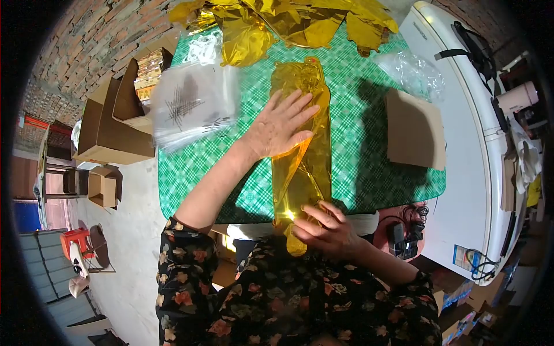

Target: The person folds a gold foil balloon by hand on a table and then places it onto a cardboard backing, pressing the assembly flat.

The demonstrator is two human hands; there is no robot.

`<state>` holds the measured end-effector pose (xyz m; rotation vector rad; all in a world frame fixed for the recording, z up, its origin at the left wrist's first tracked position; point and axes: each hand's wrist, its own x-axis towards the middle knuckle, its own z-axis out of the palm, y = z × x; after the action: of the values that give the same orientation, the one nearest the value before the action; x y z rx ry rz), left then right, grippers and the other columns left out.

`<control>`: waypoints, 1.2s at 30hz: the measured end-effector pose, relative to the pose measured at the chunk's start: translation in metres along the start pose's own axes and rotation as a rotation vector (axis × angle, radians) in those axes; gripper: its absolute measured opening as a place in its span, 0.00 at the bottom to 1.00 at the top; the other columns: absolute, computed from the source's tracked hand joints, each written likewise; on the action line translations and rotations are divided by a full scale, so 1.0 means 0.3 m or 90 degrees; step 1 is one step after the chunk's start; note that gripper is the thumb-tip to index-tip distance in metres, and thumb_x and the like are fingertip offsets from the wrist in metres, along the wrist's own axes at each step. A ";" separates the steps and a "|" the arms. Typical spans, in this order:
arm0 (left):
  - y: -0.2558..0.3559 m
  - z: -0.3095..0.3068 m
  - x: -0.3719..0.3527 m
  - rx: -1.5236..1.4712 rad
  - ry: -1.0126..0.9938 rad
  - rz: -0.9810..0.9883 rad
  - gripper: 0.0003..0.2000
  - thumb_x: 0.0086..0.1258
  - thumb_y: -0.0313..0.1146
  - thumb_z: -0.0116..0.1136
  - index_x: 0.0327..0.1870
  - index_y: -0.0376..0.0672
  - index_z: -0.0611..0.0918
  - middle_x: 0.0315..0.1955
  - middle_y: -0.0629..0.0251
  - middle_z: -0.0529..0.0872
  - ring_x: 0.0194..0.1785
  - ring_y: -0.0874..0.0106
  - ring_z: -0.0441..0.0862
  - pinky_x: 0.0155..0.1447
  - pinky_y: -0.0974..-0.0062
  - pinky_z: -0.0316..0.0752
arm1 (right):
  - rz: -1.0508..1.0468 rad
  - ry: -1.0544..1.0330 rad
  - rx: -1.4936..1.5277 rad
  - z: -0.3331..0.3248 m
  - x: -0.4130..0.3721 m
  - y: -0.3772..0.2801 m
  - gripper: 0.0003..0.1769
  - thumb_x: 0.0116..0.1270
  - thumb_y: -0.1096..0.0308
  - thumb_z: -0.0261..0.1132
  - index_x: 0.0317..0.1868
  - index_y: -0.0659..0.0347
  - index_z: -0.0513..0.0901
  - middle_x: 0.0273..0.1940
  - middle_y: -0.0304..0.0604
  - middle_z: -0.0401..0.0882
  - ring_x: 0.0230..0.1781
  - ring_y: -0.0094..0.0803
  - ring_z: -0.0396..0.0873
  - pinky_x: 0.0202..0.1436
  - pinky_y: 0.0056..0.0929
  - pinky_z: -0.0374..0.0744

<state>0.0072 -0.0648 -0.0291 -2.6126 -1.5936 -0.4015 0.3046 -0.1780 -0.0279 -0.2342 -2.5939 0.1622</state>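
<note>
A long folded sheet of shiny gold foil [317,164] lies lengthwise on the green checked tablecloth [358,138], its near end hanging over the table's front edge. My left hand [283,124] rests flat on the upper half of the foil, fingers spread. At the near end my right hand [326,228] touches the foil's right side, its fingers bent and apart over the surface. Whether the right thumb pinches the foil is hidden.
More gold foil pieces [300,23] lie along the far edge. Clear plastic bags [193,104] are stacked at left, brown card sheets [415,130] at right, near crumpled clear plastic [412,72]. A white freezer [461,173] flanks the table; cardboard boxes [112,130] stand left.
</note>
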 end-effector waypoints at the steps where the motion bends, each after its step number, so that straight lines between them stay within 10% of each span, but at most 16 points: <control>1: 0.001 -0.002 0.000 0.007 -0.002 -0.001 0.35 0.89 0.63 0.38 0.89 0.55 0.65 0.88 0.60 0.63 0.91 0.55 0.54 0.92 0.42 0.44 | 0.005 -0.001 -0.008 -0.007 0.009 -0.003 0.18 0.75 0.58 0.69 0.62 0.47 0.83 0.67 0.35 0.80 0.73 0.37 0.77 0.79 0.49 0.75; 22: 0.005 -0.008 0.005 0.008 -0.020 -0.012 0.36 0.88 0.65 0.36 0.88 0.55 0.65 0.88 0.60 0.63 0.91 0.55 0.54 0.92 0.43 0.42 | 0.093 -0.043 0.074 -0.106 0.084 0.187 0.31 0.56 0.71 0.77 0.63 0.66 0.87 0.69 0.49 0.81 0.75 0.47 0.76 0.80 0.47 0.79; 36: 0.011 -0.023 0.004 -0.007 -0.013 -0.011 0.38 0.85 0.69 0.43 0.88 0.57 0.67 0.87 0.59 0.64 0.90 0.54 0.55 0.91 0.42 0.44 | 0.037 -0.057 0.078 -0.097 0.054 0.198 0.22 0.67 0.73 0.72 0.61 0.65 0.89 0.66 0.49 0.84 0.71 0.46 0.81 0.72 0.42 0.86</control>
<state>0.0095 -0.0666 -0.0219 -2.6214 -1.6257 -0.3877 0.3140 -0.1146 -0.0045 -0.2635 -2.6553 0.3580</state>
